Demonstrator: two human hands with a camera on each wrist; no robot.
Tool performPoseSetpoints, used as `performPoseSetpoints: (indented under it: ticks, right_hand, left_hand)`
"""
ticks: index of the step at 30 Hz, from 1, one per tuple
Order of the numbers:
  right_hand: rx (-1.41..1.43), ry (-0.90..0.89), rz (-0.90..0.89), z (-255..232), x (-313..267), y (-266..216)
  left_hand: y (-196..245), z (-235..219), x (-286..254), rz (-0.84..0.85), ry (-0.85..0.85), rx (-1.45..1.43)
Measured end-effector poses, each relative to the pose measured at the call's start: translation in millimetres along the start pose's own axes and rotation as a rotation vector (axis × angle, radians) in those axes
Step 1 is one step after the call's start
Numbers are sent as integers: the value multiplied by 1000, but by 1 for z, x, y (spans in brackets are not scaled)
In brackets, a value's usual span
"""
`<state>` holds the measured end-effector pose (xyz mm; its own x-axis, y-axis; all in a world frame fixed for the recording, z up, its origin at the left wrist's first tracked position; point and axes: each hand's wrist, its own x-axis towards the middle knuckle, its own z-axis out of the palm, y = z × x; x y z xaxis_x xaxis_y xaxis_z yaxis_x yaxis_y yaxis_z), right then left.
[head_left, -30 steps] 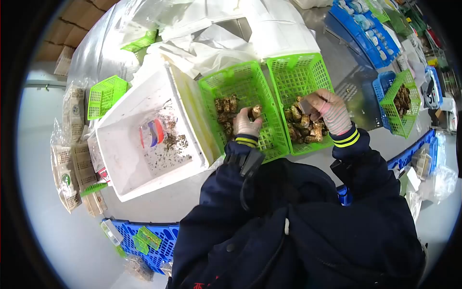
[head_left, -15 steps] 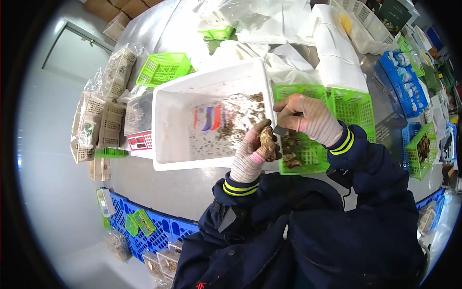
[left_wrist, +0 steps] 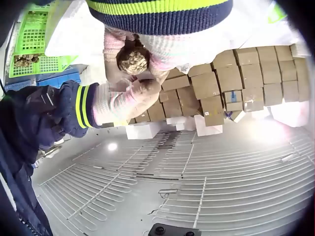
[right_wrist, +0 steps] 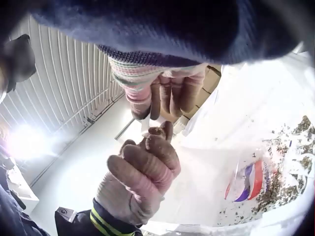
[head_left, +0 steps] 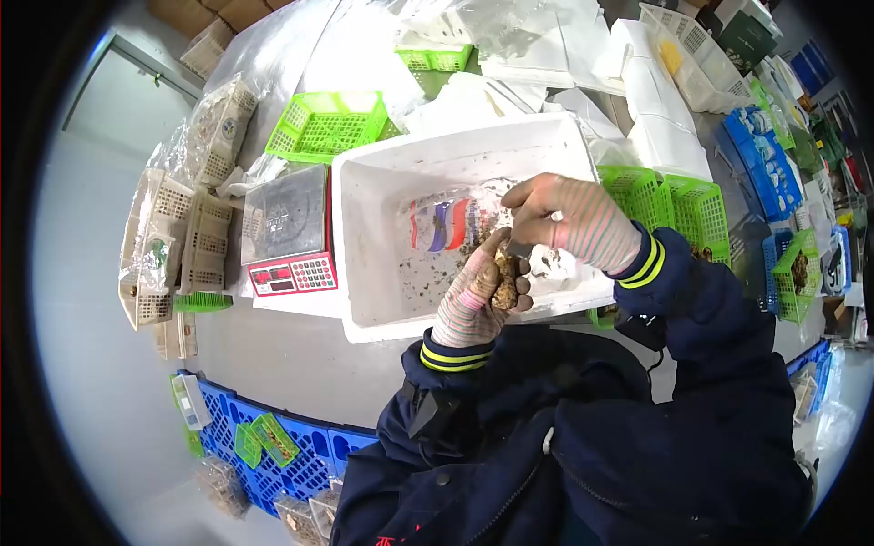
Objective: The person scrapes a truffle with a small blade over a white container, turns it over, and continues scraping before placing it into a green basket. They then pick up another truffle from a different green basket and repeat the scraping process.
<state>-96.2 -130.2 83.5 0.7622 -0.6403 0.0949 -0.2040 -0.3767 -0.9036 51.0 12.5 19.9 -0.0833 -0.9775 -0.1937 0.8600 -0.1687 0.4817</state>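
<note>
Watching from the side: left hand [head_left: 469, 314] has its fingers curled round a knobbly brown lump [head_left: 506, 289], clamped on it. Right hand [head_left: 583, 223] pinches a small flat grey tool [head_left: 520, 248], fingers bent, edge right at the lump. Lump is held up over the near right part of the white tub [head_left: 367, 246], not resting on anything but the glove; left wrist view shows it between the gloved fingers too. Can't tell from here whether the tool's edge is actually touching

Main risk, my read: edge skids off the uneven surface and catches the left fingertips, since they sit close around the work. Second: lump rolls in the grip if pushed off-centre, drops into the tub among the dark crumbs [head_left: 428, 282]. Loose bits could also make the gloves slip

Edges: tub's near rim runs under the left forearm side, so a low wrist could knock it. Right sleeve [head_left: 674, 264] overlaps the green baskets [head_left: 696, 196], little slack that way; swinging the elbow out could snag one. Red-framed scale [head_left: 309, 273] stands just beside the tub's left wall, so no sliding the tub that way. Best room is inside the tub, left of the hands, plus straight up
</note>
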Motion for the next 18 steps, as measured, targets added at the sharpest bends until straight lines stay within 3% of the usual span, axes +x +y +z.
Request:
performPoseSetpoints:
  ticks: [3,5,6,7,9,12,13,15,18]
  right_hand:
    - [-72,-10,-54,3,10,6]
    - [-11,102,92,3,15,7]
    - [10,36,73,4,15,-1]
    - [-75,-8,-143,6,14,1]
    - [-78,-30,-69,13,16,2]
    - [-51,98,18,11,22,7]
    - [-22,34,62,10,20,2]
    - [-101,-60,-106,13,16,-2]
    - [-96,26,16,12,23,9]
  left_hand:
    - [4,-7,0,-2,-40,-9]
    - [9,-9,-2,-6,-61,-13]
    - [11,-9,-4,13,-25,36]
    - [11,-8,-4,34,11,84]
    - [11,-8,-2,24,25,79]
    - [9,-13,0,78,43,191]
    - [9,-14,0,100,44,213]
    - [8,-15,2,116,44,236]
    - [9,-14,5,113,27,248]
